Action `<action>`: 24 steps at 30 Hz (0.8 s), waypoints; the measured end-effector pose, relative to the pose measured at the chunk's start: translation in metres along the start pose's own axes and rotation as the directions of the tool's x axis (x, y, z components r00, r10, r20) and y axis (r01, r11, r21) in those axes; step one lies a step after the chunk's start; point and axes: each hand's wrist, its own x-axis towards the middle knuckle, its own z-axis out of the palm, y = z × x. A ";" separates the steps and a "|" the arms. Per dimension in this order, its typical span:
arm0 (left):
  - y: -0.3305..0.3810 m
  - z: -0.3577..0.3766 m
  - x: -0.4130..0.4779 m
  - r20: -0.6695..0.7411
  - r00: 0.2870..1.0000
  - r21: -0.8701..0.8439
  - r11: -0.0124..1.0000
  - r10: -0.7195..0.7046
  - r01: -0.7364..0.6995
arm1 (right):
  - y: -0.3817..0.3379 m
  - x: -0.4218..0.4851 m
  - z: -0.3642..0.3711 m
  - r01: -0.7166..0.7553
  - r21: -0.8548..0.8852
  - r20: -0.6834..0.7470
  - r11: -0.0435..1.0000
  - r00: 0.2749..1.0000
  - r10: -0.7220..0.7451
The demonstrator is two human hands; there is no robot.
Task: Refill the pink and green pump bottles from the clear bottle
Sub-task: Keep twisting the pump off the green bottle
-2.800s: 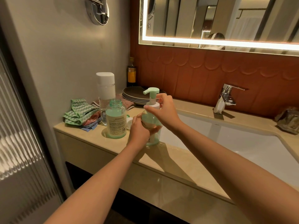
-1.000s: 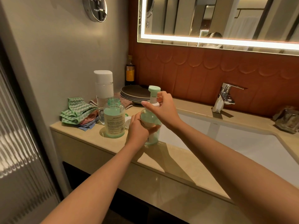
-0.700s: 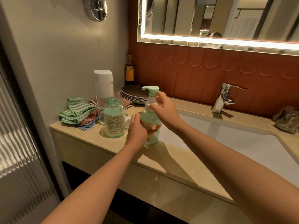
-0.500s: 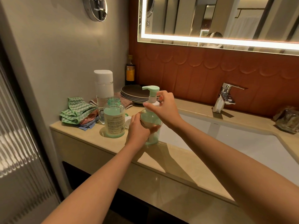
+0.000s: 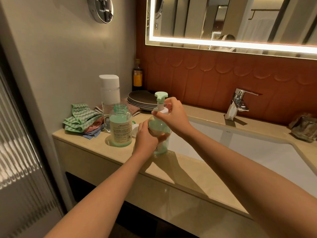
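1. The green pump bottle (image 5: 158, 125) is stood upright on the tabletop (image 5: 180, 170), near its front edge and just left of the sink basin (image 5: 257, 152), so that a firm base is given for work at the neck.
2. The bottle's body is wrapped by the left hand (image 5: 145, 137), whose grip is clamped round the lower half. By this the bottle is kept from turning or tipping.
3. The white collar (image 5: 162, 109) under the green pump head (image 5: 160, 97) is pinched by the right hand (image 5: 174, 115), its grip closed on the collar from the right. A twist of the pump on its thread is judged to be in hand, but whether it is tightening or loosening cannot be told.
4. A green tint is seen through most of the bottle, so this refill is judged done or nearly so.
5. Just to the left, the clear bottle (image 5: 121, 127) is stood uncapped and partly full, within reach for another pour. A small cap (image 5: 135, 130) is laid between it and the left hand.
6. Farther back, a white-topped dispenser (image 5: 109, 93), folded cloths (image 5: 82, 120), stacked plates (image 5: 142, 100) and a dark bottle (image 5: 137, 74) are ranged by the wall, clear of the work.
7. No pink pump bottle can be made out with certainty.
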 end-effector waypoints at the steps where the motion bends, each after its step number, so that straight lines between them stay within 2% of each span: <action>1: -0.001 0.000 0.000 -0.003 1.000 0.000 1.000 0.003 -0.003 | 0.000 0.000 0.000 -0.010 0.027 0.017 1.000 1.000 0.010; 6: -0.002 0.002 0.002 -0.003 1.000 -0.063 0.998 -0.012 0.012 | -0.002 -0.008 -0.002 -0.037 0.195 0.121 0.980 0.993 0.014; 11: -0.001 0.001 0.001 -0.007 1.000 -0.036 0.999 -0.004 0.003 | -0.003 -0.004 -0.001 -0.004 0.046 -0.002 0.999 1.000 0.004; 13: 0.001 0.000 0.000 -0.002 1.000 -0.022 1.000 0.001 -0.001 | -0.003 -0.003 -0.001 -0.020 0.045 -0.021 0.999 1.000 0.020; 20: 0.000 0.000 -0.002 -0.001 0.999 -0.024 0.999 0.038 -0.038 | -0.007 -0.008 0.003 -0.100 0.237 0.095 0.966 0.992 0.080; 24: 0.000 -0.001 -0.002 0.011 1.000 -0.057 0.998 0.005 -0.004 | -0.006 -0.002 0.008 -0.097 0.048 -0.023 0.994 0.995 0.098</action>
